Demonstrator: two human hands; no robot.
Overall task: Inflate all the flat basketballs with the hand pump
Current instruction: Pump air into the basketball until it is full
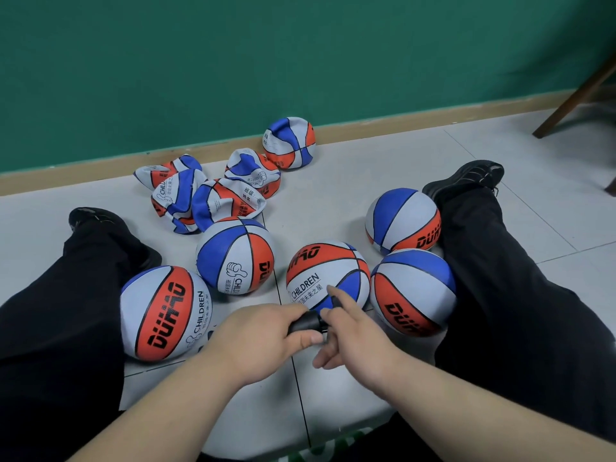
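Left hand curled round black plastic hand pump. Right hand pinches its nozzle end, other fingers spread, beside round red-white-blue rubber basketball. Crumpled flat basketballs wait by wall. Risk: angled needle bends or misses valve, which is unseen.

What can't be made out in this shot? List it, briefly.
1. Hand pump: head view, body mostly hidden under the left hand.
2. Where the pump meets the centre ball: covered by fingers of the right hand.
3. Flat balls: overlapping, count unclear.
4. Wooden leg: cut off by the right edge.
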